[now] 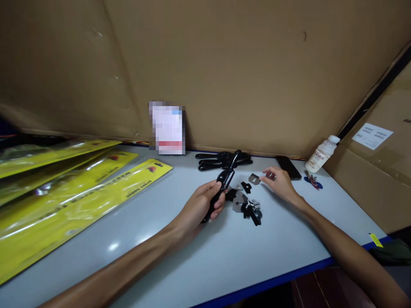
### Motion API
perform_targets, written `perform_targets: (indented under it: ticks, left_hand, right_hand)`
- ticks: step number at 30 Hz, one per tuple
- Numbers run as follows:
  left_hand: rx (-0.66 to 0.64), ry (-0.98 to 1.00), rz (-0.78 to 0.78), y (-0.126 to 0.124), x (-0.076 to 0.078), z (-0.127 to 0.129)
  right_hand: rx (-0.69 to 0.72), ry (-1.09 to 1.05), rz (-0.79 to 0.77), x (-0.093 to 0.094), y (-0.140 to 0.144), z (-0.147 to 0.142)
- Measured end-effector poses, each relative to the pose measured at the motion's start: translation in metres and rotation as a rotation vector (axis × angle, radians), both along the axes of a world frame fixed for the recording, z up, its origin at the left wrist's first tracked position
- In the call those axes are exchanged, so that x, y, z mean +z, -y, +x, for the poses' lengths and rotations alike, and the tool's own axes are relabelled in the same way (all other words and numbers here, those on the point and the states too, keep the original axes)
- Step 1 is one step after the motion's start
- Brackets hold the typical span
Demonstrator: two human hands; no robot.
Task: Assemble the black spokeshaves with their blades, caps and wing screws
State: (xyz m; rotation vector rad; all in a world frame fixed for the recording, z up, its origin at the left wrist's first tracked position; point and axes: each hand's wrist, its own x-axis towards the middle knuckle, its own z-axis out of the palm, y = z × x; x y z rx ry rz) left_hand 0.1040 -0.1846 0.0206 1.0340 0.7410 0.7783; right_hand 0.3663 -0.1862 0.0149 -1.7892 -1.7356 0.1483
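Observation:
My left hand (203, 204) grips a long black tool handle (225, 176) that points up and away toward the back of the table. My right hand (279, 180) rests on the table to the right, fingertips touching a small flat metal plate (254, 179). Between the two hands lies a small heap of black and silver metal parts (248, 206), with screws among them. I cannot tell whether the right hand's fingers pinch a small piece.
Several black handles (221, 161) lie at the back. Yellow blister packs (73, 188) cover the left side. A dark phone (288, 167), a white bottle (321, 155) and keys (313, 181) sit at the right. Cardboard (224, 64) walls the back; the blue table edge (289, 273) runs near me.

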Motion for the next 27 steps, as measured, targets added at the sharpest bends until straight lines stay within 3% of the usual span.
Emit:
perform_targets:
  ticks: [6,15,22,27]
  left_hand:
    - [-0.012,-0.014,0.009,0.002,0.002,0.002]
    - [-0.038,-0.033,0.057,0.0,-0.003,0.001]
    - [-0.033,-0.036,0.007,0.001,0.001,0.0]
    - [-0.028,-0.035,0.018,0.0,-0.001,0.0]
  right_hand:
    - [0.019,0.171,-0.136,-0.005,-0.002,-0.016]
    - [0.092,-0.022,-0.196,-0.007,-0.01,-0.006]
    - [0.135,-0.168,-0.285,-0.008,-0.015,0.006]
    - [0.138,-0.193,-0.185,0.003,-0.006,0.013]
